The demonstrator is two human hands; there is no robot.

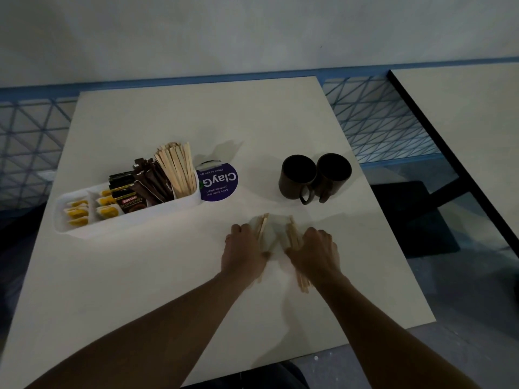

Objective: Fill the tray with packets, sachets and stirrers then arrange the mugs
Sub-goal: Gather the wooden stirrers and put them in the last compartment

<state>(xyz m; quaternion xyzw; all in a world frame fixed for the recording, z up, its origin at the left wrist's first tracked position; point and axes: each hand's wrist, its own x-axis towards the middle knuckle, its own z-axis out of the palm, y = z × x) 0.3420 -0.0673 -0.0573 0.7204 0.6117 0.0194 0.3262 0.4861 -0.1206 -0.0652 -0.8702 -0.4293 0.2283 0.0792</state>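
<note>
- While bent low over the pale worktop [168, 276], both grips close together near its middle, on the near side of the mugs.
- Left grip [244, 248]: fingers curled round a small bundle of wooden stirrers [262, 227], tips poking out past the knuckles.
- Right grip [317, 254]: fingers curled round a second bundle [302, 282], ends sticking out ahead of the hand and back under the wrist.
- Between the two grips, a pale wrapper [273, 234] touching both bundles; paper or plastic, cannot tell.
- White tray [126, 220] on the left part of the worktop, set at a slant, well apart from both grips.
- Inside it, from left to right: yellow sachets [78, 211], black packets [127, 197], brown stick sachets [154, 178], then upright stirrers [177, 169] fanned out in the right-end compartment.
- Round purple label [217, 182] just beside the tray's right end, print upside down from this side.
- Two dark mugs [299, 176], upright, side by side and touching, handles turned toward the person, to the right of the tray.
- Second worktop [463, 122] with a dark edge at far right, apart from the first.
</note>
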